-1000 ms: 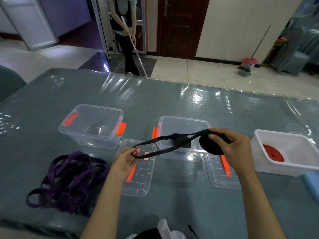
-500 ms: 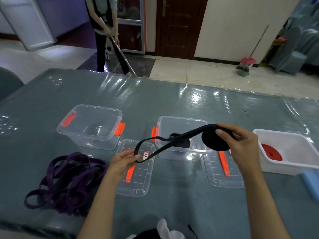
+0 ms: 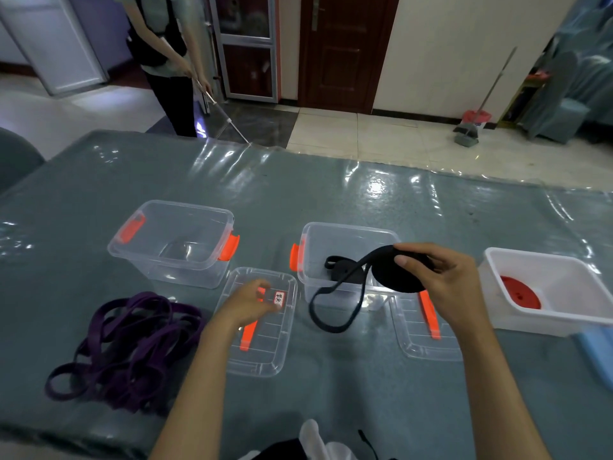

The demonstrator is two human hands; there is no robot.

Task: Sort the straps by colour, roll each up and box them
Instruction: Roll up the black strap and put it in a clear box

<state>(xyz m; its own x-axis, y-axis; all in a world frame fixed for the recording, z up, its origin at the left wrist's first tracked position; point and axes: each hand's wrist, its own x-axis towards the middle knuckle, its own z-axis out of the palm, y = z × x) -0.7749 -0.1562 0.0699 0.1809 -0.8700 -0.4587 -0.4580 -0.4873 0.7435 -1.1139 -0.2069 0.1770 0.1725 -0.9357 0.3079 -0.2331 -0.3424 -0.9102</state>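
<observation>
Black strap (image 3: 396, 275), mostly wound into a flat roll, gripped by right hand (image 3: 441, 280) with thumb across the roll's face and fingers curled over its top edge. Held in the air over the near right corner of the middle clear box (image 3: 345, 260). Loose tail dropping from the roll toward 7 o'clock, forming a hanging loop in front of that box. Second black roll lying inside the same box.

Left hand (image 3: 247, 305) at 9 o'clock of the roll, well apart from the strap, blurred, over a clear lid (image 3: 262, 322); fingers loosely bent, gripping nothing that can be made out. Small white label near its fingertips.

Purple straps (image 3: 129, 346) in a tangled heap at 8 o'clock, on the table (image 3: 331, 200). Left clear box (image 3: 172, 242) with orange latches at 10 o'clock. Second clear lid (image 3: 428, 330) at 5 o'clock of the roll, just in front of the middle box. White tub (image 3: 550, 290) at 3 o'clock, holding a red roll (image 3: 520, 292).

Beyond the table's far edge at 11 o'clock, a person (image 3: 166, 58) standing with a long-handled mop. Broom and dustpan (image 3: 472, 122) against the wall at 1 o'clock.
</observation>
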